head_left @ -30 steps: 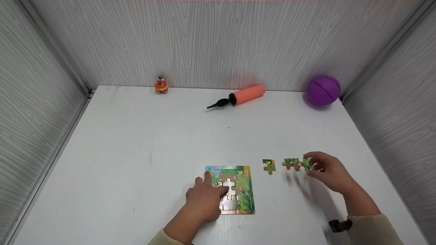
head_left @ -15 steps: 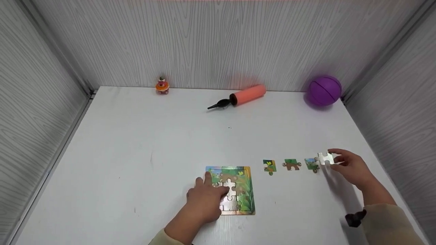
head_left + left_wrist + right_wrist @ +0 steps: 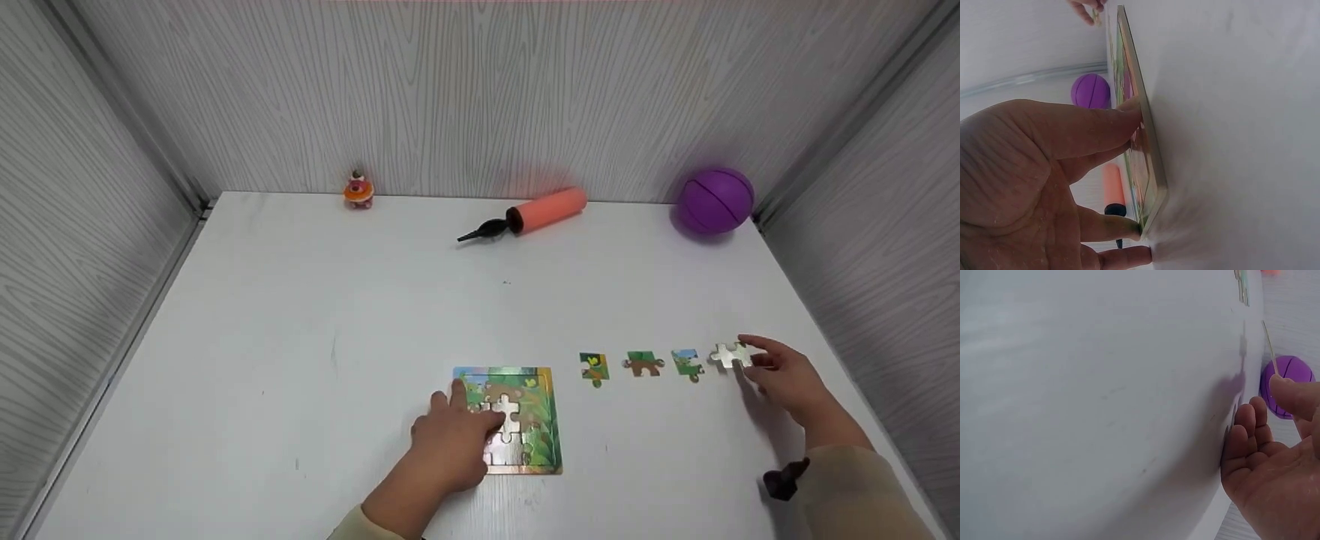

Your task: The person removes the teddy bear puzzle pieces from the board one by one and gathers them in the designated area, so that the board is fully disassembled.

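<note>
My left hand [image 3: 448, 444] rests on a square jigsaw board [image 3: 554, 446] with a bear picture, its fingers spread over the left side. Bare spots show in the board's middle and lower part. From the left wrist view, the thumb and fingertips press on the board [image 3: 1154, 160], which lies on the table. Over to the right, my right hand [image 3: 787, 382] pinches a puzzle piece [image 3: 727, 356] between thumb and finger, pale side showing. Edge-on in the right wrist view, that piece [image 3: 1269, 346] is held above the table. Between the board and this hand lie puzzle pieces [image 3: 643, 364] in a row.
Along the back wall sit a small toy figure [image 3: 358, 191], an orange hand pump [image 3: 551, 210] with a black nozzle, and a purple ball [image 3: 715, 201]. Grey wood-grain walls [image 3: 420, 97] enclose the white table [image 3: 247, 315] at the back and sides.
My right hand has moved right with the pinched piece, turning its pale side up and lately lowering it slightly. Another piece now lies apart from it in the row. My left hand stays put.
</note>
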The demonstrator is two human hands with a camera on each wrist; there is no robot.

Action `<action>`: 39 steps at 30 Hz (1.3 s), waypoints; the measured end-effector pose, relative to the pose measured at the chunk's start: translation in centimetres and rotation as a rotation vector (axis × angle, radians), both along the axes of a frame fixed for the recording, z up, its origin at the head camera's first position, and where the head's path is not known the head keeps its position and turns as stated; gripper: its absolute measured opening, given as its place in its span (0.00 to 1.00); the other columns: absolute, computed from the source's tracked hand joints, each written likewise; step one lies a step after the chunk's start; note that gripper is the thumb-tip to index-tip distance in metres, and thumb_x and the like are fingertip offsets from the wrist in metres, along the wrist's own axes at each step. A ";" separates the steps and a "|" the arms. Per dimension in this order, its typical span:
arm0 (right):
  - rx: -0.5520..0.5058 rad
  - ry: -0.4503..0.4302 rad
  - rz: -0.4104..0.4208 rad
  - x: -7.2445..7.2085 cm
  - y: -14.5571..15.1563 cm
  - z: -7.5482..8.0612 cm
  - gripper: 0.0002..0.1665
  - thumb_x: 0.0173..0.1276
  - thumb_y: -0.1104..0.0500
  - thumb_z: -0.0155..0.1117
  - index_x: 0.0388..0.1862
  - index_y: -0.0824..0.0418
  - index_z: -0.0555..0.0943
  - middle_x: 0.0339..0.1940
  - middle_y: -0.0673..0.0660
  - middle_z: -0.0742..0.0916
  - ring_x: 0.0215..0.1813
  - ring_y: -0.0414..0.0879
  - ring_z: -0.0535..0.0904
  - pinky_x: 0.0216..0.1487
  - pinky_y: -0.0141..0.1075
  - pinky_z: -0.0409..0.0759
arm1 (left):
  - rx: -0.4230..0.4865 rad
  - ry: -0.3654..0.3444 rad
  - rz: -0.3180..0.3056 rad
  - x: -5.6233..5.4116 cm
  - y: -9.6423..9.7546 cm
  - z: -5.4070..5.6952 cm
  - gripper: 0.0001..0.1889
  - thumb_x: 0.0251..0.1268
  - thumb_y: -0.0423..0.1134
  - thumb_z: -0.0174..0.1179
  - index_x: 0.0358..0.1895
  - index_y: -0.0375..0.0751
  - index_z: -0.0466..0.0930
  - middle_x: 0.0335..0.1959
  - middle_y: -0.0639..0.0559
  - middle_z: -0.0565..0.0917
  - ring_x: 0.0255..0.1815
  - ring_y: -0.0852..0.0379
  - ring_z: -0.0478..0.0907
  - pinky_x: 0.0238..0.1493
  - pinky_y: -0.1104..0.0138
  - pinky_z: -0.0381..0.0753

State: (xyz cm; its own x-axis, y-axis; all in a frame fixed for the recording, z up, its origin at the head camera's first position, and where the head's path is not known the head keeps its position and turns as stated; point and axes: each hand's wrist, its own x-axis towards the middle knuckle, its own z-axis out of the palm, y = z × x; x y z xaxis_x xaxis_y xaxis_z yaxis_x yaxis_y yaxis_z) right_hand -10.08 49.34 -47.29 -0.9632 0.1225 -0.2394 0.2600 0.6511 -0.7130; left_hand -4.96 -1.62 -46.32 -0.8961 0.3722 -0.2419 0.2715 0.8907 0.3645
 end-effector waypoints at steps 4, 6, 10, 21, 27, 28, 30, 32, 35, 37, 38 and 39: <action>-0.012 -0.021 0.000 -0.2 0.1 -0.1 0.37 0.79 0.67 0.58 0.83 0.66 0.62 0.64 0.75 0.75 0.42 0.45 0.75 0.38 0.34 0.80 | 0.005 -0.004 -0.003 -0.1 0.0 -0.1 0.31 0.56 0.35 0.75 0.65 0.62 0.86 0.79 0.25 0.63 0.67 0.30 0.68 0.39 0.41 0.81; -0.006 -0.039 0.000 -0.3 0.2 -0.2 0.37 0.79 0.67 0.58 0.83 0.66 0.62 0.61 0.73 0.76 0.40 0.45 0.75 0.37 0.35 0.79 | 0.006 -0.001 -0.004 -0.1 -0.1 -0.1 0.31 0.56 0.35 0.75 0.65 0.61 0.86 0.79 0.25 0.63 0.66 0.30 0.68 0.39 0.42 0.81; 0.007 -0.081 -0.002 -0.6 0.5 -0.2 0.37 0.79 0.67 0.58 0.84 0.65 0.61 0.58 0.70 0.76 0.38 0.46 0.74 0.35 0.36 0.78 | 0.002 0.009 -0.006 -0.1 -0.1 -0.2 0.30 0.56 0.35 0.75 0.64 0.61 0.86 0.78 0.25 0.64 0.65 0.31 0.69 0.38 0.42 0.81; 0.069 -0.110 0.017 -1.2 0.7 -0.5 0.37 0.77 0.66 0.59 0.83 0.66 0.63 0.57 0.69 0.76 0.40 0.48 0.76 0.35 0.38 0.79 | 0.005 0.006 -0.007 0.0 -0.1 0.0 0.31 0.56 0.34 0.75 0.65 0.61 0.86 0.78 0.25 0.63 0.66 0.30 0.69 0.39 0.40 0.81; 0.098 -0.090 0.055 -1.2 0.8 -0.5 0.37 0.77 0.67 0.58 0.82 0.68 0.63 0.54 0.68 0.78 0.38 0.47 0.75 0.33 0.38 0.78 | 0.011 -0.001 -0.005 0.1 -0.1 0.0 0.31 0.56 0.34 0.74 0.66 0.61 0.85 0.79 0.25 0.62 0.66 0.30 0.69 0.37 0.42 0.81; 0.102 -0.089 0.058 -1.1 0.8 -0.5 0.37 0.77 0.67 0.59 0.82 0.68 0.63 0.53 0.67 0.78 0.38 0.47 0.75 0.32 0.38 0.78 | 0.011 -0.004 -0.005 0.1 -0.1 0.1 0.31 0.56 0.34 0.75 0.66 0.61 0.85 0.79 0.25 0.62 0.66 0.30 0.69 0.37 0.42 0.81; 0.115 -0.085 0.066 -1.1 0.8 -0.5 0.37 0.77 0.67 0.58 0.82 0.69 0.63 0.52 0.67 0.78 0.38 0.48 0.75 0.32 0.38 0.78 | 0.009 -0.011 -0.006 0.1 -0.1 0.1 0.31 0.57 0.34 0.75 0.66 0.61 0.85 0.79 0.25 0.61 0.66 0.30 0.68 0.37 0.42 0.81; 0.133 -0.080 0.070 -1.2 0.8 -0.5 0.36 0.77 0.66 0.59 0.82 0.69 0.64 0.52 0.67 0.79 0.39 0.49 0.75 0.33 0.38 0.78 | 0.009 -0.018 -0.006 0.1 -0.1 0.2 0.31 0.57 0.34 0.75 0.66 0.61 0.85 0.79 0.25 0.61 0.66 0.30 0.68 0.37 0.42 0.81; 0.164 -0.075 0.073 -1.2 0.7 -0.4 0.36 0.77 0.66 0.59 0.81 0.69 0.64 0.51 0.68 0.79 0.40 0.51 0.75 0.34 0.38 0.78 | 0.009 -0.024 -0.004 0.0 -0.1 0.2 0.31 0.58 0.34 0.74 0.67 0.61 0.85 0.79 0.25 0.61 0.65 0.31 0.68 0.37 0.42 0.81; 0.179 -0.071 0.073 -1.2 0.7 -0.4 0.35 0.77 0.66 0.59 0.81 0.69 0.65 0.51 0.69 0.80 0.41 0.51 0.75 0.34 0.39 0.78 | 0.009 -0.027 -0.003 0.0 -0.1 0.2 0.31 0.58 0.34 0.74 0.67 0.62 0.85 0.80 0.25 0.61 0.65 0.31 0.68 0.38 0.41 0.81; 0.187 -0.069 0.075 -1.2 0.7 -0.4 0.35 0.77 0.66 0.59 0.81 0.69 0.65 0.50 0.69 0.80 0.41 0.52 0.75 0.34 0.38 0.78 | 0.009 -0.028 -0.002 0.0 -0.1 0.2 0.31 0.58 0.34 0.74 0.67 0.62 0.84 0.80 0.25 0.61 0.66 0.31 0.68 0.39 0.41 0.81; 0.193 -0.067 0.078 -1.2 0.7 -0.5 0.35 0.77 0.66 0.59 0.80 0.69 0.65 0.50 0.69 0.80 0.40 0.51 0.75 0.34 0.38 0.77 | 0.009 -0.030 -0.002 0.0 -0.1 0.2 0.31 0.58 0.34 0.74 0.67 0.62 0.84 0.80 0.25 0.61 0.66 0.31 0.68 0.39 0.40 0.81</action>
State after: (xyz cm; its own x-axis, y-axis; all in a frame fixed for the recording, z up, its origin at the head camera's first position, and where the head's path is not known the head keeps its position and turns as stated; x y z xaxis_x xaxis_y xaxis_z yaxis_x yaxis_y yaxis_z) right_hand -11.32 50.05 -47.76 -0.9543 0.0982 -0.2824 0.2462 0.7939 -0.5559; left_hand -4.97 -1.70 -46.15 -0.8880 0.3758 -0.2650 0.2619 0.8870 0.3803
